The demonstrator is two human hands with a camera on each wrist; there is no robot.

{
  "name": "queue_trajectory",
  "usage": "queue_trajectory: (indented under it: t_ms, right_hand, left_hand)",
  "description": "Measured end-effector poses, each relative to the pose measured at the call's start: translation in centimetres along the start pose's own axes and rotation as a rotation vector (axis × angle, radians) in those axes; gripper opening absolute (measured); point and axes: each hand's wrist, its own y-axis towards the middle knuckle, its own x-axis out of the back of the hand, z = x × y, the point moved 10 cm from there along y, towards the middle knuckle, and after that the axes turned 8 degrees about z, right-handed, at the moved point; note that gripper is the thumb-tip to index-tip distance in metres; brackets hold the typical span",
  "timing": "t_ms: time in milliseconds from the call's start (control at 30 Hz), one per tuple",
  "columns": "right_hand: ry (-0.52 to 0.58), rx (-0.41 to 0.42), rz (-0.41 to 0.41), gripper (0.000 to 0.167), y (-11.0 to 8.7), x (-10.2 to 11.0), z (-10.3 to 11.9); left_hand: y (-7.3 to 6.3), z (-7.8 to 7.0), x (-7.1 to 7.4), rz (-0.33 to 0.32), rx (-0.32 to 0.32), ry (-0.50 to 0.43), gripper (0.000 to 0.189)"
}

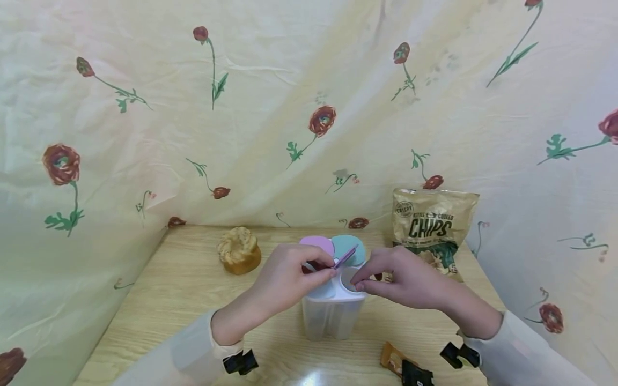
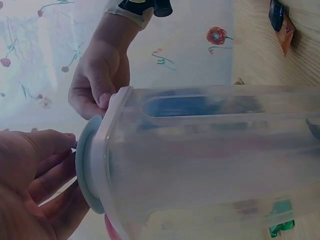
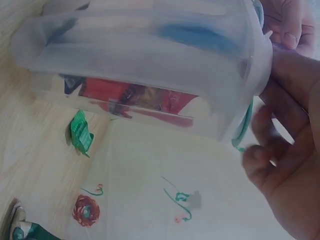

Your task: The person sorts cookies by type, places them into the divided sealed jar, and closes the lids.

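Observation:
A translucent container [image 1: 333,317] with a white top stands upright between my hands. Its top carries a lilac round lid [image 1: 316,244], a teal round lid [image 1: 348,245] and a pale blue lid [image 1: 322,290]; the near right opening [image 1: 348,279] is uncovered. My left hand [image 1: 296,271] pinches a thin purple piece [image 1: 346,256] above the top, seen edge-on, possibly a lid. At the opening, my right hand [image 1: 398,276] has thumb and forefinger at the rim; whether they hold anything is hidden. Through the wall show a red wrapper [image 3: 107,90] and something blue [image 3: 200,37].
A twisted bread roll [image 1: 238,250] sits at the back left of the wooden table [image 1: 193,300]. A chips bag [image 1: 434,225] leans at the back right. Orange [image 1: 392,358] and black [image 1: 416,373] packets lie near the front, and a green wrapper [image 3: 80,132] lies beside the container.

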Motion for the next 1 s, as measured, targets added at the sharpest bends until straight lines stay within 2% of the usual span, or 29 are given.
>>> queue_trajectory:
  t_ms: [100,233,367,467,767,1000]
  right_hand:
    - [-0.005,-0.001,0.009,0.013,-0.1,-0.1,0.1]
    - [0.042,0.028,-0.086,0.019,-0.8,0.8,0.1]
    - [0.040,-0.027,-0.134,0.024,-2.2,1.8,-0.8]
    - [0.031,-0.084,-0.126,0.025,-3.5,1.8,-1.8]
    - [0.067,-0.198,-0.101,0.023,-8.1,-0.5,-5.3]
    - [0.161,-0.273,-0.044,0.020,-10.9,-3.3,-7.7]
  left_hand:
    - [-0.1,0.0,0.1,-0.006,0.002,-0.004,0.004]
    - [-0.1,0.1,0.1,-0.013,0.004,0.004,0.004]
    - [-0.1,0.1,0.0,-0.018,0.007,0.015,0.004]
    - [-0.1,0.2,0.0,-0.017,0.015,0.016,0.004]
    - [-0.2,0.2,0.0,-0.019,0.017,0.021,0.004]
    - [-0.2,0.2,0.0,-0.014,0.028,-0.004,0.005]
